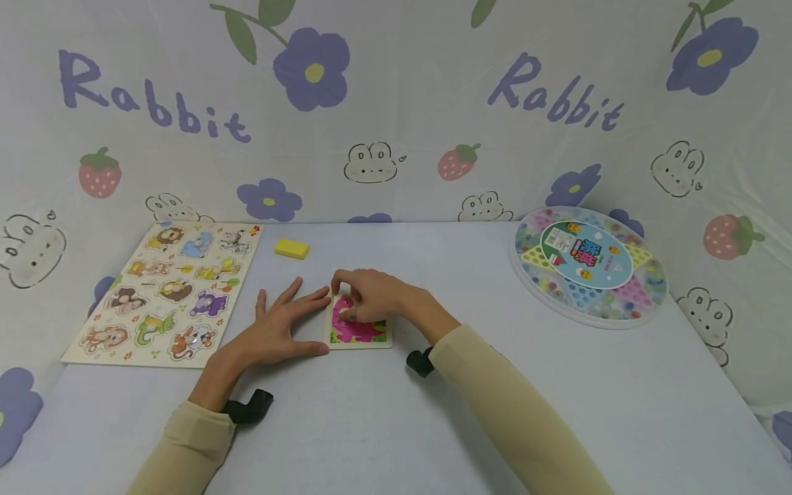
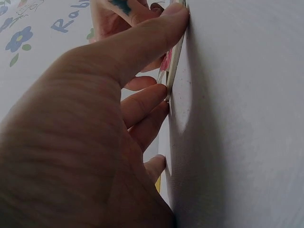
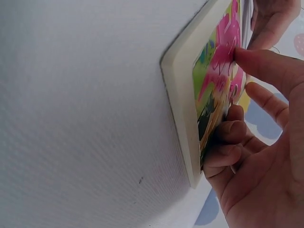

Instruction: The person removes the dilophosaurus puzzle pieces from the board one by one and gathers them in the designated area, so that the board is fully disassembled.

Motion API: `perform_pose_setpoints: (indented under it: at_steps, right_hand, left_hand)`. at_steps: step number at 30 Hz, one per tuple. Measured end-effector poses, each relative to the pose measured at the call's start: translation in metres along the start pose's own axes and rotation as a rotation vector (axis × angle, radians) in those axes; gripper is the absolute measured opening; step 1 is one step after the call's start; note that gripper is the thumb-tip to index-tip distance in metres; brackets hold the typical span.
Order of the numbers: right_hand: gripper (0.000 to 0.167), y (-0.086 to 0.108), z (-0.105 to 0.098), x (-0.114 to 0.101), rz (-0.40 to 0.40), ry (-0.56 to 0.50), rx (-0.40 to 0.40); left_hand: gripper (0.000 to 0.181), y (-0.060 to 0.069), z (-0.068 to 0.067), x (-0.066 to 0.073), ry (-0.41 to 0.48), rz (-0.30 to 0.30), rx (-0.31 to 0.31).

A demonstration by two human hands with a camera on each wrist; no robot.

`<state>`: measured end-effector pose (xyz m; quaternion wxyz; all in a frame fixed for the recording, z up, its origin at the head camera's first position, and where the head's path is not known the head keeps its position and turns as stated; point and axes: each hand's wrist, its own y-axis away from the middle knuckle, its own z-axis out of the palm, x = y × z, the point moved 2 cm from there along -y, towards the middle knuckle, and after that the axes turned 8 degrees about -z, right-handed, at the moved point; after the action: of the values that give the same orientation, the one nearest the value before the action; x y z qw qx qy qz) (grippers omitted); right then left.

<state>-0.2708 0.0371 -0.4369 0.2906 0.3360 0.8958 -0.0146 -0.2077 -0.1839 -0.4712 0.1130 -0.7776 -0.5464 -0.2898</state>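
Observation:
A small square dinosaur puzzle [image 1: 361,345] with a pale frame and a pink dinosaur lies at the middle of the table. My left hand [image 1: 277,328] has its fingers spread, with thumb and fingertips touching the frame's left edge. Over the picture, my right hand [image 1: 374,294] pinches a pink puzzle piece [image 3: 227,57] at the dinosaur's head between thumb and bent index finger. Its other fingers are curled against the picture. In the left wrist view, a pink edge [image 2: 165,64] stands slightly off the frame; the right hand hides part of the picture.
A large animal puzzle board [image 1: 213,289] lies at the left. Behind the small puzzle sits a yellow block [image 1: 291,248]. A round clear case [image 1: 588,265] of colourful beads is at the back right. A patterned cloth [image 1: 396,89] hangs behind the white table [image 1: 346,426].

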Motion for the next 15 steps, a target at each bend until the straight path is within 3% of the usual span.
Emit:
perform_pose_setpoints:
  at_steps: [8,15]
  right_hand:
    - [0.044,0.0022,-0.0007,-0.0027,0.032,0.016,0.018]
    - [0.043,0.0021,0.0009,0.0002,0.000,0.001,0.055]
  left_hand:
    - [0.087,-0.0003,-0.0001,0.0002,0.002,-0.001,0.001]
    - [0.086,-0.0006,-0.0005,0.0004,0.000,0.006,0.003]
